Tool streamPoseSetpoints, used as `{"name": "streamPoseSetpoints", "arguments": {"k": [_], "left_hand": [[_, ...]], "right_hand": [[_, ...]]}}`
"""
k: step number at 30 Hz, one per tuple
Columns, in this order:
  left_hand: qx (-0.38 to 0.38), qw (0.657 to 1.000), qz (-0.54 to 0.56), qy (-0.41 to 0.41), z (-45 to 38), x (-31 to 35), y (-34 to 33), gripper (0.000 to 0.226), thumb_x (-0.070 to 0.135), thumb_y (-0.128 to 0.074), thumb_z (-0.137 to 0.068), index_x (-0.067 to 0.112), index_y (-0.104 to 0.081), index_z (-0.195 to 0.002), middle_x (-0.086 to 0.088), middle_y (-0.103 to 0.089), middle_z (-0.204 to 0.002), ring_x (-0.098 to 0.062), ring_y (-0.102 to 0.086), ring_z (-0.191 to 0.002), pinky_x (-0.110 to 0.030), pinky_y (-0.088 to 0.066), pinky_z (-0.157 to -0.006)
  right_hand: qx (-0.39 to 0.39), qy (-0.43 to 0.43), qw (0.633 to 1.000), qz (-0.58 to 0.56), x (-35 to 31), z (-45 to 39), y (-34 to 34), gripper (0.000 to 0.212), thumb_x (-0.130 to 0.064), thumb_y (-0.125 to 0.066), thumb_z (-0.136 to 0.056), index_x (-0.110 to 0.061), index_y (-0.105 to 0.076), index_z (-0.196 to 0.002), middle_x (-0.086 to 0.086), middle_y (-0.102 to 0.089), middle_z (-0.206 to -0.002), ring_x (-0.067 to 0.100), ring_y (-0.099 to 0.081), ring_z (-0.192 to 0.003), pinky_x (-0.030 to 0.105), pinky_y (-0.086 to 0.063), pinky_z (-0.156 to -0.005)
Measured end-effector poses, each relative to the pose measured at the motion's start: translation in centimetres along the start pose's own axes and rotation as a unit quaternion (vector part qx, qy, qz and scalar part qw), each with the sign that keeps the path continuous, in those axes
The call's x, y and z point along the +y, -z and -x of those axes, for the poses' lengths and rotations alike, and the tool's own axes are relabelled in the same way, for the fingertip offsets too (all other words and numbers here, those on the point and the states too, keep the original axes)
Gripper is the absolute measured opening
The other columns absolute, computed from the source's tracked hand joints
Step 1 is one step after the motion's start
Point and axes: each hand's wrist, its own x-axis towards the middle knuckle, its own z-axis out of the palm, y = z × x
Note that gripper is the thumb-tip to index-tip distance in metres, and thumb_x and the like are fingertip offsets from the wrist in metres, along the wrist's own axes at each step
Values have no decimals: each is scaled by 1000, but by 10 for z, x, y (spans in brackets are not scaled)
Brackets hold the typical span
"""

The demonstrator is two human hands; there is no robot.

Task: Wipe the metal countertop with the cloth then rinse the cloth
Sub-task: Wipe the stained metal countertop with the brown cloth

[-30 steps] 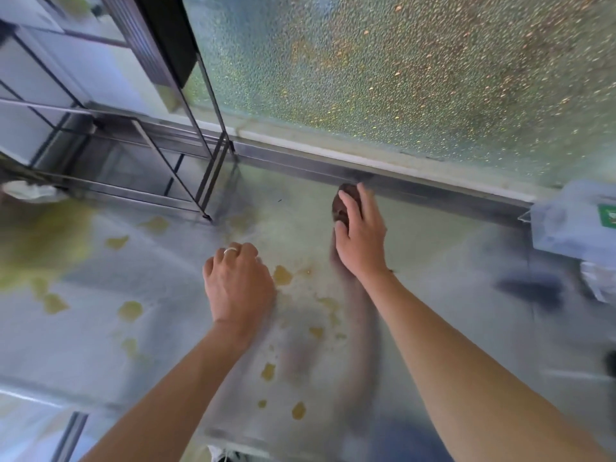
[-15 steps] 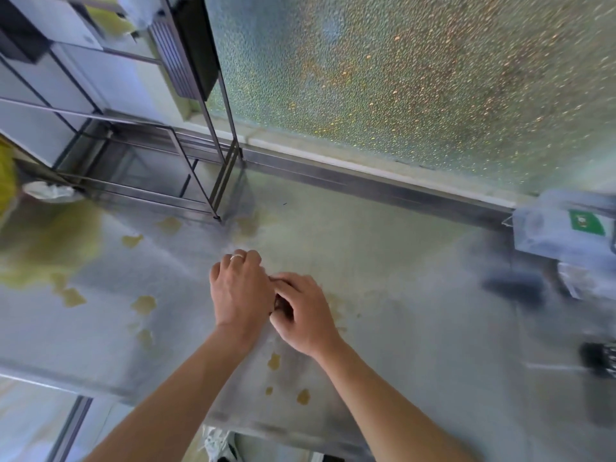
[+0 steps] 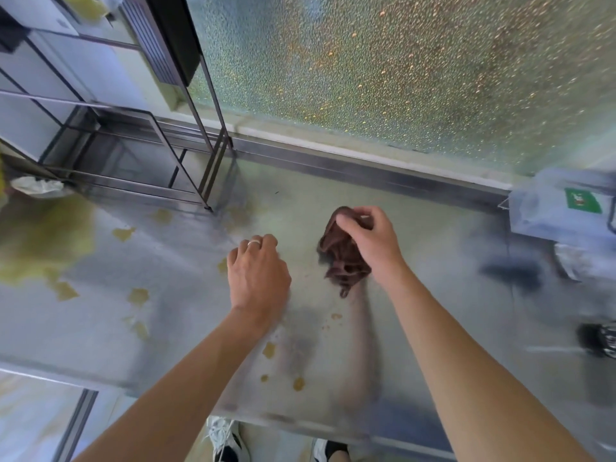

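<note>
A dark brown cloth (image 3: 343,258) hangs bunched just above the metal countertop (image 3: 433,295), pinched at its top by my right hand (image 3: 370,241). Its lower end dangles close to the surface. My left hand (image 3: 258,273), with a ring on one finger, rests knuckles-up on the counter to the left of the cloth, fingers curled and holding nothing. Yellowish stains (image 3: 138,295) dot the countertop to the left and near the front edge.
A metal wire rack (image 3: 186,155) stands at the back left. A textured glass panel (image 3: 400,61) runs along the back. A plastic bag with a green label (image 3: 563,208) lies at the right, a dark object (image 3: 600,338) at the right edge.
My right hand wiped from the back toward my left hand, then moved away to the right and lifted the cloth off the counter. My left hand stayed in place.
</note>
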Motion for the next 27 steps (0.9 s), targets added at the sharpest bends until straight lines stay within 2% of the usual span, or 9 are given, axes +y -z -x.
{"name": "streamPoseSetpoints", "arguments": {"k": [5, 7, 10, 11, 13, 15, 17, 19, 27], "left_hand": [[-5, 1000, 8, 3, -1, 11, 1, 25, 11, -58, -82, 12, -68, -105, -9, -70, -101, -30, -62, -100, -39, -42, -90], [-8, 1000, 15, 5, -2, 14, 4, 25, 11, -57, -82, 13, -67, -105, -8, -70, -101, -29, -62, -100, -39, -41, -91], [-14, 1000, 14, 2, -2, 16, 5, 28, 10, -55, -81, 13, -67, -106, -7, -70, -102, -29, -62, -102, -39, -41, -92], [-15, 1000, 14, 1, -2, 15, 6, 28, 11, -55, -81, 13, -67, -106, -7, -70, -102, -28, -62, -101, -40, -42, -92], [-17, 1000, 10, 1, -2, 10, 4, 25, 12, -54, -83, 13, -67, -105, -5, -69, -101, -27, -62, -100, -40, -44, -92], [-20, 1000, -7, 10, -2, 2, 0, 20, 14, -55, -87, 14, -67, -103, -4, -69, -98, -26, -62, -97, -40, -45, -89], [-22, 999, -24, 23, -1, -7, -3, 14, 13, -55, -89, 15, -66, -98, -4, -67, -94, -26, -62, -93, -39, -45, -85], [-22, 998, -41, 32, 1, -17, -6, 12, 10, -56, -89, 16, -64, -95, -4, -66, -91, -27, -61, -91, -38, -45, -83], [-1, 997, -59, 47, 9, -52, -3, 12, 7, -53, -91, 14, -61, -96, -5, -62, -90, -28, -59, -86, -38, -44, -79]], "right_hand": [[183, 165, 968, 41, -35, -3, 11, 29, -44, -65, -98, -18, -58, -87, -10, -62, -75, 8, -55, -73, 14, -43, -71], [108, 141, 971, 160, -44, -1, 11, 41, -48, -51, -104, -17, -54, -79, -1, -64, -77, 18, -59, -83, 27, -43, -75], [-120, 27, 941, 316, -35, 2, 5, 64, -59, -30, -106, -15, -58, -69, 2, -70, -84, 27, -65, -82, 36, -46, -81], [-132, 33, 933, 334, -30, 4, 4, 65, -61, -29, -105, -19, -62, -68, -4, -69, -75, 26, -65, -73, 35, -49, -78], [-12, 189, 904, 383, -13, 7, 5, 51, -56, -40, -104, -23, -63, -71, -8, -60, -70, 19, -60, -69, 35, -50, -70], [44, 362, 832, 418, 11, 7, -2, 31, -47, -50, -102, -24, -71, -105, 2, -64, -107, 23, -60, -103, 40, -51, -87], [-86, 411, 775, 472, 35, 4, -14, 44, -49, -41, -107, -33, -53, -146, 3, -41, -160, 26, -31, -151, 47, -28, -122], [-163, 411, 729, 523, 56, 7, -30, 54, -50, -31, -109, -34, -30, -160, -5, -16, -172, 19, -4, -160, 49, -11, -128], [8, 275, 796, 539, 49, -6, -82, 57, -40, -24, -110, -16, -27, -162, 6, -25, -169, 28, -20, -157, 50, -22, -125]]}}
